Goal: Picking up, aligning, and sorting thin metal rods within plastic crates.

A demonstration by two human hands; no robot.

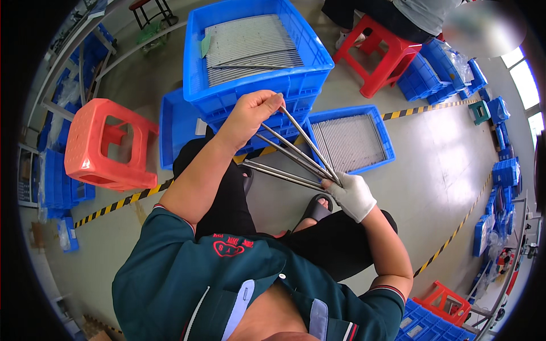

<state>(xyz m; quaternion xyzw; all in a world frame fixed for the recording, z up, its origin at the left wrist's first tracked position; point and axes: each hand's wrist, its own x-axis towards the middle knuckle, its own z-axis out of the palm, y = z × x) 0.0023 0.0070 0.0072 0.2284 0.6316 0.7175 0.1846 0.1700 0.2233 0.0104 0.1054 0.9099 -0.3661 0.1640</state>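
Observation:
Several thin metal rods (294, 158) fan out between my hands above my lap. My right hand (354, 196), in a white glove, is closed around their gathered right ends. Bare and raised, my left hand (253, 116) pinches the upper end of one rod (303, 133) between thumb and fingers. The other rods spread leftward below it with their far ends free. Just beyond my left hand, a blue crate (196, 79) tops a stack and holds rows of similar rods (250, 42), a few lying crosswise in front.
A lower blue crate (392, 153) with more rods sits on the floor at right, another blue crate (170, 136) at left. Red stools stand left (94, 145) and far right (378, 54), the latter with a seated person (398, 17). Striped tape (133, 199) marks the floor.

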